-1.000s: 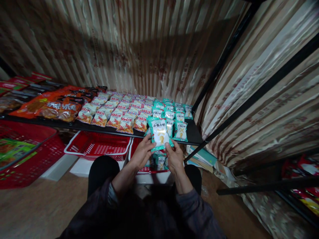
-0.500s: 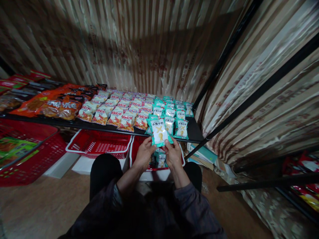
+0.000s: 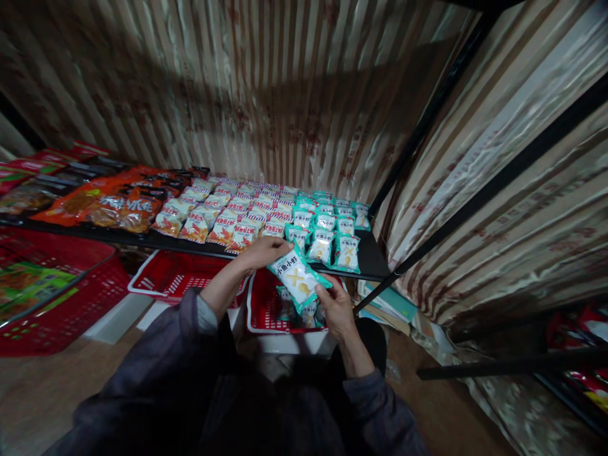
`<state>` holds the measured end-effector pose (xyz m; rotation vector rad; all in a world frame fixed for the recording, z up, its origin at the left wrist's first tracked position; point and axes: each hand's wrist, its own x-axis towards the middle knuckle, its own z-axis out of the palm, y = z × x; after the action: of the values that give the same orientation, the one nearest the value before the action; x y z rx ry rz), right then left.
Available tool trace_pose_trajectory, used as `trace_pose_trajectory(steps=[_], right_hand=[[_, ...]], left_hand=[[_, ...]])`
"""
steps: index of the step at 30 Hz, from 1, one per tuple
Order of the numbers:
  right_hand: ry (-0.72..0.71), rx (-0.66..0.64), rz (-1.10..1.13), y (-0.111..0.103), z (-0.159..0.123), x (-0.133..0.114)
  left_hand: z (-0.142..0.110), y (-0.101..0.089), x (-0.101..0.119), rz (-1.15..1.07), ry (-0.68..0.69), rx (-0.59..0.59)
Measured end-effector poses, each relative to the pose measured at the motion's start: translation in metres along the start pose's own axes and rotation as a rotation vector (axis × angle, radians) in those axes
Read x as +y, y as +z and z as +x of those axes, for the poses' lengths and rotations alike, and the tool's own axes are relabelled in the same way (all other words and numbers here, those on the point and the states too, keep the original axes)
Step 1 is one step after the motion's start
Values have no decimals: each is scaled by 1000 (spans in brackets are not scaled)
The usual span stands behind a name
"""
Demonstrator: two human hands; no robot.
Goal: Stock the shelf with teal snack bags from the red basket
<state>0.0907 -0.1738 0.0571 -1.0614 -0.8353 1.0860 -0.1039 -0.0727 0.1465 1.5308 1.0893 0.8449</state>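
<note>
A teal-and-white snack packet (image 3: 297,277) is held tilted in front of the shelf's front edge. My right hand (image 3: 336,304) is closed on its lower right corner, thumb on the front. My left hand (image 3: 266,252) has its fingers curled at the packet's upper edge, close to a matching packet (image 3: 298,236) on the shelf. Whether those fingers also touch the shelf packet is unclear. Several more teal packets (image 3: 347,252) lie in rows at the right of the black shelf (image 3: 373,256). Beneath my hands, a red basket (image 3: 260,304) with a white rim contains more teal packets.
White-and-orange snack bags (image 3: 223,231) fill the shelf's middle, with orange bags (image 3: 126,209) further left. Another red basket (image 3: 159,273) and a larger one (image 3: 95,304) stand below. A black diagonal post (image 3: 422,244) rises at the right, beside striped curtains (image 3: 479,190).
My left hand has moved up and left, from the packet's lower edge to its upper edge. The packet has tilted and come lower, uncovering a packet on the shelf. My right hand is lower.
</note>
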Motion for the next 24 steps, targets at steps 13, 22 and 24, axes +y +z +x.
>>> trace_pose_trajectory(steps=[13, 22, 24], right_hand=[[-155, 262, -55, 2, -8, 6], [-125, 335, 51, -7, -3, 13], [-137, 360, 55, -11, -1, 12]], left_hand=[[1, 36, -11, -480, -134, 400], [10, 47, -14, -396, -191, 298], [12, 50, -16, -379, -164, 294]])
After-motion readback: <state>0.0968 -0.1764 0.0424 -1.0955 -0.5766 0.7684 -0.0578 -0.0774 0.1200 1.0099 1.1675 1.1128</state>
